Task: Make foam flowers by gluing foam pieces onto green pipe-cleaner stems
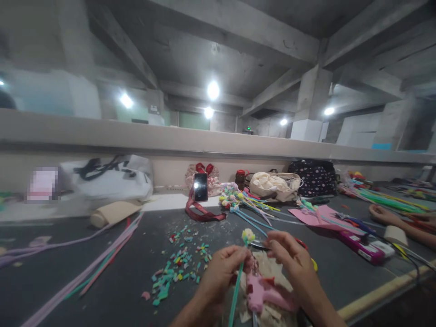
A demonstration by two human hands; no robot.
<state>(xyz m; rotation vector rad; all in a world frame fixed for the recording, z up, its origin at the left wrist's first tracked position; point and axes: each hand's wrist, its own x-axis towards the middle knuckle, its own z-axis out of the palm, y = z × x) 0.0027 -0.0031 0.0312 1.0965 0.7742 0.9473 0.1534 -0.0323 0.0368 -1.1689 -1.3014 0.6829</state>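
Note:
My left hand [226,268] is closed, pinching a green chenille-stem flower [237,290] just below its head. The pale yellow and white flower head [248,235] stands above the fingertips. My right hand [293,261] is beside it, fingers curved and apart, with nothing visible between them. A dark metal blade [259,245] lies by its fingertips; red and yellow parts show behind this hand, and I cannot tell if they belong to it. Under both hands a pink glue gun [260,290] lies on a crumpled, stained sheet [272,261].
Green and coloured snippets [180,263] lie left of my hands. Long chenille stems [109,250] cross the left side. Behind are a phone [200,187], finished flowers [235,197] and bags [311,178]. At right are pink paper [318,217], a purple box [361,247] and another person's hand [384,215].

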